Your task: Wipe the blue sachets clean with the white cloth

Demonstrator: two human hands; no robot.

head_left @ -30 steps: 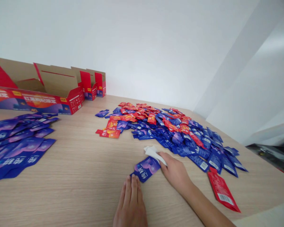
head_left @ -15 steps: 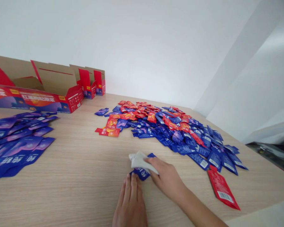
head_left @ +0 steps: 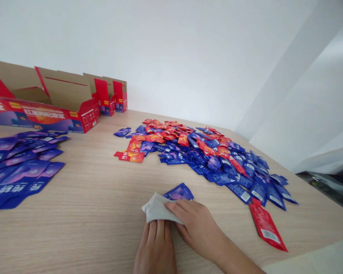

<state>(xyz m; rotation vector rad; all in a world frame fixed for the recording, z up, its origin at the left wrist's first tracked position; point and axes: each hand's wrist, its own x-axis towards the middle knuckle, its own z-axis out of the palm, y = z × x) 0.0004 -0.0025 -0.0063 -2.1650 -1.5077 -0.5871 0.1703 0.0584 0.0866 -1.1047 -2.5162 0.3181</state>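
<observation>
The right hand (head_left: 196, 228) pressed a white cloth (head_left: 157, 208) onto a blue-purple sachet (head_left: 178, 193) on a wooden table (head_left: 74, 190), apparently mid-wipe, its fingers close together over the cloth. The left hand (head_left: 156, 243) lay flat against the cloth's near edge, fingers together and holding nothing. The sachet's far end showed uncovered, near a heap of blue and red sachets (head_left: 214, 160).

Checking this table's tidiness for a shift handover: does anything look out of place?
A long red foil sachet lies by itself at the near right edge of the mixed blue-and-red sachet heap, beside only blue ones.
</observation>
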